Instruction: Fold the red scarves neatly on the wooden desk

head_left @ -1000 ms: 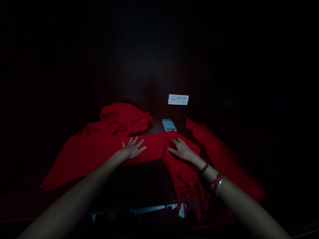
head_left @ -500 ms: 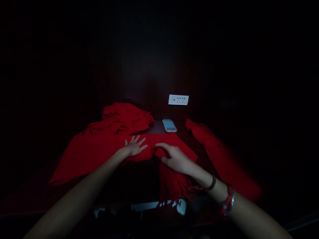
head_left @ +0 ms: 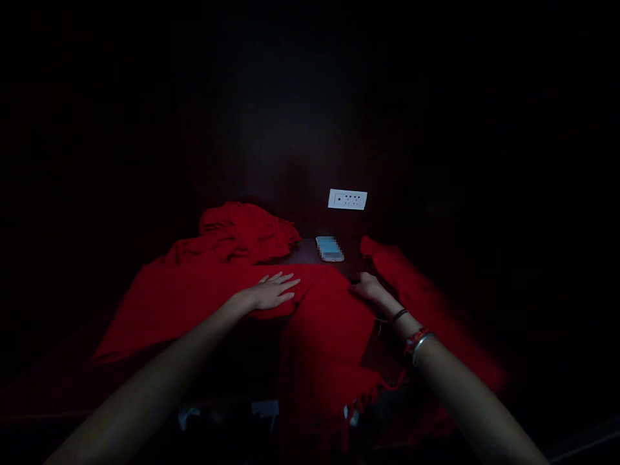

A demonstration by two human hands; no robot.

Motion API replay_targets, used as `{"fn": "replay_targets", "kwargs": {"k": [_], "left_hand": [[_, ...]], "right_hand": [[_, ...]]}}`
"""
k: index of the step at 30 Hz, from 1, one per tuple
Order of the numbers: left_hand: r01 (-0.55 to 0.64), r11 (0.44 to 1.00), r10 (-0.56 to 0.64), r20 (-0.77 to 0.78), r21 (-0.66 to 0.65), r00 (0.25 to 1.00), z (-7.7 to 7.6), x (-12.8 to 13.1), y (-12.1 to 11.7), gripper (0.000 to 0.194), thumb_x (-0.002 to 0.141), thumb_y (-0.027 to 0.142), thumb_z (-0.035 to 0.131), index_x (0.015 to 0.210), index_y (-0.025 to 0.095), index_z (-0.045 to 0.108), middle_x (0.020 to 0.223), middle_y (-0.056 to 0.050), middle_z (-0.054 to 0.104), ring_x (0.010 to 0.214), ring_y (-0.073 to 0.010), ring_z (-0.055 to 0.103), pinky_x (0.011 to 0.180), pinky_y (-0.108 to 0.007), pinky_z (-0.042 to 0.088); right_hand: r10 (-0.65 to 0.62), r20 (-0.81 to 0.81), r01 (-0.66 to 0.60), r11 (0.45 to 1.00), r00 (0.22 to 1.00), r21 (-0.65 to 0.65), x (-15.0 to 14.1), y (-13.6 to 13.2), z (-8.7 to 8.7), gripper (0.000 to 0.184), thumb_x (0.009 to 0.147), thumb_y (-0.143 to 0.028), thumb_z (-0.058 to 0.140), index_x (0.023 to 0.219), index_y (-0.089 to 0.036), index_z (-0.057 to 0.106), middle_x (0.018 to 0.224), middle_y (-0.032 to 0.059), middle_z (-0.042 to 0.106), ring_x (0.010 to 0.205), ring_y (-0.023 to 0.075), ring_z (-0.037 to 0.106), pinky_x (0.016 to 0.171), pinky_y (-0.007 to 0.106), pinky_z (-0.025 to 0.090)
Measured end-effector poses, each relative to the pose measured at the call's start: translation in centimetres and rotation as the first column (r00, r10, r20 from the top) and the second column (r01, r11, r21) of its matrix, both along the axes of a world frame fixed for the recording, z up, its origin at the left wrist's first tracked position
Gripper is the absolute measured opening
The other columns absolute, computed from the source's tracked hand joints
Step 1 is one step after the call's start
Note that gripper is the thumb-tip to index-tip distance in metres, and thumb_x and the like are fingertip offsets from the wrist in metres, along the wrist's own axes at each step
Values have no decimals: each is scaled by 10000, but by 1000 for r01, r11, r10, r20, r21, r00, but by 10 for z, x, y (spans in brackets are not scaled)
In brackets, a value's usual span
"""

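fringed red cloth end (head_left: 332, 316) now broader, smoother

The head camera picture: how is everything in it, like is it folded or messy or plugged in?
Red scarf: folded over at a slant, fringed end hanging down
Left hand: flat on it, fingers spread
Right hand: fingers curled at its edge; grip unclear
Red heap: crumpled
Red cloth at right: laid out lengthwise
Phone: lying down, screen blurred
Wall socket: nothing plugged in

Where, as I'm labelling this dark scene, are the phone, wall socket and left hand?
Phone (head_left: 330, 249), head view: its pixelated screen.
Wall socket (head_left: 347, 199), head view: middle of its plate.
Left hand (head_left: 268, 295), head view: back of hand.
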State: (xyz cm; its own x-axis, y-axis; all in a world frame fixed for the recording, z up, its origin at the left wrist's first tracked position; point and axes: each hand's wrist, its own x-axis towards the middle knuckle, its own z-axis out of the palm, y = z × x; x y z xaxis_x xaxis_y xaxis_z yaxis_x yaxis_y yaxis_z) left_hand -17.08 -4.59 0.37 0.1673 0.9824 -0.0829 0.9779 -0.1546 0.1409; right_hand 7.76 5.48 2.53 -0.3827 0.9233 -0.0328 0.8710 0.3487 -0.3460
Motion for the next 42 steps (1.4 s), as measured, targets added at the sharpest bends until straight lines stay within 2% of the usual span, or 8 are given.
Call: {"fn": "replay_targets", "kwargs": {"k": [7,11,15,19,25,32,37,42], "left_hand": [[101,995,-101,31,0,994,4,5,-4,480,796,535,209,1250,392,141,1359,41,53,1225,-216,31,951,-447,111],[45,999,-45,11,-6,999,0,8,0,498,782,570,183,1246,392,161,1357,26,75,1222,-239,46,942,-474,90],[16,1000,-16,1,10,1000,-4,3,2,547,754,613,178,1251,388,140,1358,17,69,1221,-251,46,937,-487,80],[57,997,-57,-12,43,998,-6,-3,3,522,779,578,146,1257,368,146,1354,28,101,1226,-212,44,949,-464,78],[-154,988,155,-28,23,988,-9,-12,8,558,760,601,137,1262,358,141,1358,-4,76,1215,-280,44,917,-528,72],[-142,990,142,5,3,990,-8,-14,8,553,762,596,146,1260,358,154,1359,-12,87,1215,-284,46,913,-530,73],[-136,984,136,5,116,991,-5,-19,8,505,807,505,165,1255,285,248,1345,-47,171,1210,-250,134,929,-477,135],[-111,977,100,70,183,993,2,-1,3,591,778,567,178,1263,236,245,1328,-78,218,1201,-254,166,930,-450,165]], "right_hand": [[-103,-139,144,934,985,326,7,31,34,258,754,-162,355,926,-110,540,916,113,564,835,168,519,674,221,369],[-117,-36,121,901,992,416,-2,23,25,316,752,-202,393,1046,-116,473,1037,151,466,917,221,460,710,287,365],[220,53,-224,903,974,367,-13,-20,2,415,759,-279,426,1156,-167,379,1117,123,406,1000,210,397,771,305,347],[628,173,-651,717,759,249,-18,-56,-2,390,811,-171,319,1192,-249,349,999,64,485,902,143,462,746,250,351],[605,252,-655,688,756,312,-28,-74,18,258,831,-154,288,979,-178,497,909,72,516,818,138,484,707,246,353],[750,167,-746,556,641,366,-46,-105,13,197,810,-233,377,977,-178,468,919,65,524,854,147,474,774,311,334],[621,166,-633,684,766,362,-35,-76,-1,390,807,-332,368,1180,-226,330,1073,82,459,1007,181,398,824,342,309],[105,171,-168,898,980,407,-14,-28,-8,454,789,-434,341,1180,-204,348,1173,140,371,1080,272,320,806,434,298]]}}
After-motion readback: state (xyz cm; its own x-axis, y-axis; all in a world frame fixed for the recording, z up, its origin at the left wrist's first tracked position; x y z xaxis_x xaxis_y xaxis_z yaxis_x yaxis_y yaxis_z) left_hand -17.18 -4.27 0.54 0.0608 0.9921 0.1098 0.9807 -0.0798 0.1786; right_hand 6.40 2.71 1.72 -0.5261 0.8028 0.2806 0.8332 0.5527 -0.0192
